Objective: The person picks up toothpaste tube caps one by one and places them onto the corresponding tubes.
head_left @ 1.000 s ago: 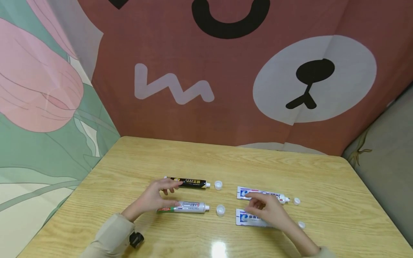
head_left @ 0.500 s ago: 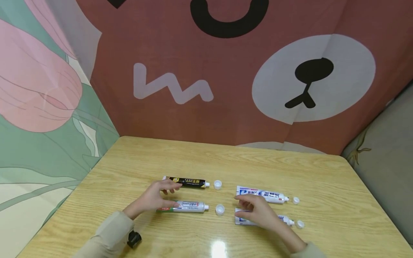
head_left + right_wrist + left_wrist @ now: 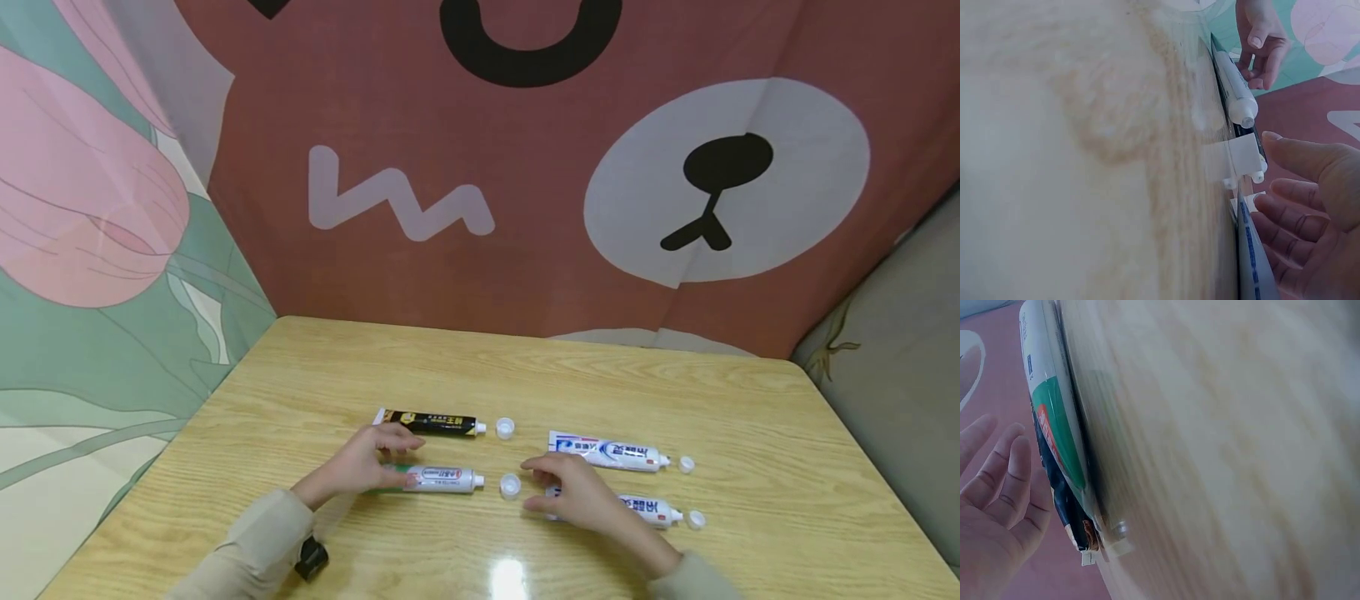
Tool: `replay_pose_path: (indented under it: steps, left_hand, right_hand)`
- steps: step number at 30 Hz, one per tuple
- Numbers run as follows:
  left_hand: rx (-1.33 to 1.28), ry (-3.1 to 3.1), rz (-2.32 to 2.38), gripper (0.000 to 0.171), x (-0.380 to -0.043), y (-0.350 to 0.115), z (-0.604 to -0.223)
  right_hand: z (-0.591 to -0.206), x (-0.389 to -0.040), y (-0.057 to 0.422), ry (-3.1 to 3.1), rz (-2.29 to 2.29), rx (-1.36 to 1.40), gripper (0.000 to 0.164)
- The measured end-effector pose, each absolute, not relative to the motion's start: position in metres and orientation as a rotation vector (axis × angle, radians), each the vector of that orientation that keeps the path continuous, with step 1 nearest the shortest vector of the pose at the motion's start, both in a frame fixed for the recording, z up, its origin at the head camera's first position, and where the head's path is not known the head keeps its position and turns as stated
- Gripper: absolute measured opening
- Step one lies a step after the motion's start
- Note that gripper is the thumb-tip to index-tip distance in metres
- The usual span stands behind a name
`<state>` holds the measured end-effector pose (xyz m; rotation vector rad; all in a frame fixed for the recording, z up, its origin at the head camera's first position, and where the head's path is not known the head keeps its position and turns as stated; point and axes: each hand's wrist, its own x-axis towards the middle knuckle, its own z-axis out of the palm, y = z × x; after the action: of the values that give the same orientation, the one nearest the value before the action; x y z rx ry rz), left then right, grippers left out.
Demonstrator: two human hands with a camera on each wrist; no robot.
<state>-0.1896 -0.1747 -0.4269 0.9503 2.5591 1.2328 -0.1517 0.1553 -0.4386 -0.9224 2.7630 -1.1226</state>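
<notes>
My left hand hovers with relaxed fingers over the tail of a silver toothpaste tube, whose red and green end shows in the left wrist view. Behind it lies a black toothpaste tube. My right hand, loosely curved and holding nothing, hangs over the tail of the nearer white-and-blue toothpaste tube, hiding part of it. Its thumb and fingertips are close to a white cap. A second white-and-blue toothpaste tube lies just behind. All the tubes are uncapped, nozzles pointing right.
Another white cap sits by the black tube's nozzle. Small caps lie right of the white-and-blue tubes. A small black object is beside the left sleeve. The wooden table meets a bear-print cloth behind.
My right hand has moved left, from above the white-and-blue tubes toward the cap by the silver tube, uncovering more of those tubes. My left hand has stayed nearly in place.
</notes>
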Motion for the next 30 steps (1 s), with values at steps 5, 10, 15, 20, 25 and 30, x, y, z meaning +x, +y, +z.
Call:
replay_pose_path:
  steps: [5,10,15,20,25,30]
  left_hand:
    - [0.936,2.569,1.183,0.049,-0.19,-0.174,-0.427]
    - [0.956,2.552,1.137,0.05,-0.19,-0.172,-0.426]
    - [0.972,2.537,1.117,0.049,-0.192,-0.17,-0.427]
    - [0.975,2.544,1.087,0.05,-0.193,-0.169,-0.431]
    - [0.969,2.557,1.057,0.051,-0.194,-0.168,-0.435]
    - [0.977,2.556,1.054,0.05,-0.194,-0.167,-0.437]
  right_hand:
    - [-0.438,-0.155,0.149,2.781,-1.066,-0.918,0.046]
    - [-0.439,-0.157,0.144,2.821,-1.002,-0.939,0.041]
    - [-0.439,-0.157,0.14,2.842,-0.965,-0.901,0.036]
    - [-0.438,-0.156,0.139,2.849,-0.942,-0.88,0.036]
    - [-0.436,-0.155,0.137,2.858,-0.903,-0.883,0.034]
    - [-0.436,-0.156,0.136,2.87,-0.88,-0.878,0.032]
